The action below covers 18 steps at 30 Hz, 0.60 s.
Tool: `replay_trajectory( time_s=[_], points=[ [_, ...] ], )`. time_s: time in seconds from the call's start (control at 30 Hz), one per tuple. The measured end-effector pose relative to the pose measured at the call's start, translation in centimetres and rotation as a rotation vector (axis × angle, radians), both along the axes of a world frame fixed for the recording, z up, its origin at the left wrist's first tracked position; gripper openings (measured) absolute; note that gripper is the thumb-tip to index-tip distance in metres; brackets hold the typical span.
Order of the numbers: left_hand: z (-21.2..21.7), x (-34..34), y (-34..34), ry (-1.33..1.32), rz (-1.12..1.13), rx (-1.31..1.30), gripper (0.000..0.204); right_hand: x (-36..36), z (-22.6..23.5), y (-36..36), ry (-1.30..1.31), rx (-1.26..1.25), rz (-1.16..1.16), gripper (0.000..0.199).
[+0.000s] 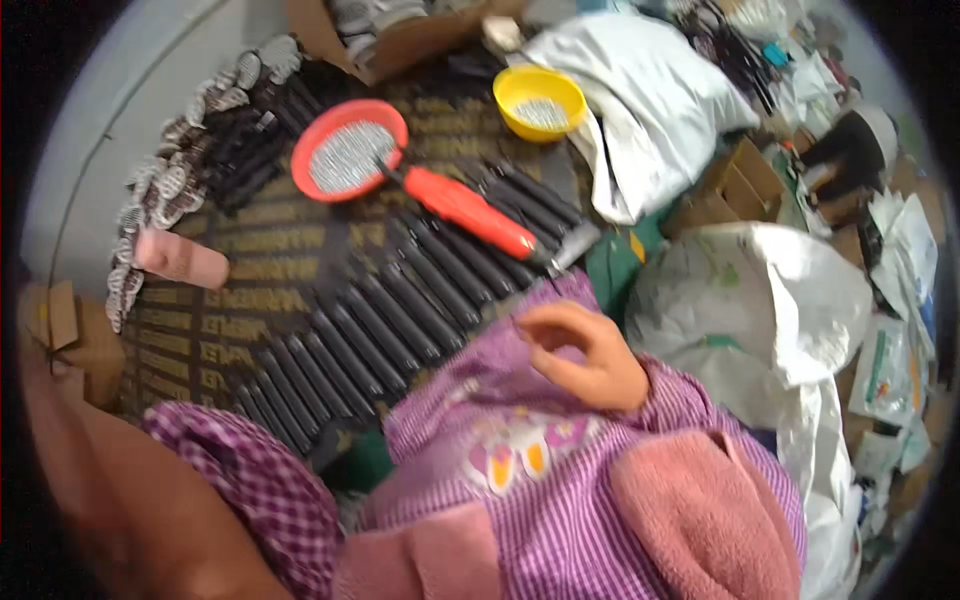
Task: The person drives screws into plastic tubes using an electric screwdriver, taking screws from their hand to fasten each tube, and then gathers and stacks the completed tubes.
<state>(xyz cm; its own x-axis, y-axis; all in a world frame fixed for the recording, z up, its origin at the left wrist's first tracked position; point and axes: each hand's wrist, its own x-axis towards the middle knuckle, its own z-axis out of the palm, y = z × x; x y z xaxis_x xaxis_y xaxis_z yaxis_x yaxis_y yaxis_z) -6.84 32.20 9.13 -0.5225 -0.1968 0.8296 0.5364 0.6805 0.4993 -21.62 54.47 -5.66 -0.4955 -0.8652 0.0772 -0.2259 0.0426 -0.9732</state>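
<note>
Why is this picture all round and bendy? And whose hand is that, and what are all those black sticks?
The picture comes from a small camera worn on a person's head, looking down. Its wide lens bends straight edges, so everything looks round. There is no robot here, just a person at work. The right hand rests over purple checked cloth on the lap, fingers curled; I cannot see anything in it. The left hand is hidden; only an arm in a checked sleeve shows. In front lie rows of black handles, a red-handled tool, a red bowl and a yellow bowl with small metal bits, and a pink block.
</note>
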Motion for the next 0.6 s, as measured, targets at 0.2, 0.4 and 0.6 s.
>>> replay_trajectory(
  time_s=[0.2, 0.4, 0.6],
  points=[
    [-1.4, 1.1, -0.4, 0.174, 0.123, 0.042, 0.039, -3.5, 0.1, -1.9, 0.328, -0.047, -0.233, 0.033],
    [-2.3, 0.8, -0.1, 0.148, 0.125, 0.251, 0.041, -7.2, -2.1, -7.8, 0.817, 0.083, -0.214, 0.038],
    [-3.3, -0.7, 0.1, 0.088, 0.138, 0.429, 0.044, -7.2, -3.6, -11.4, 1.092, 0.432, -0.224, 0.056]
  ],
)
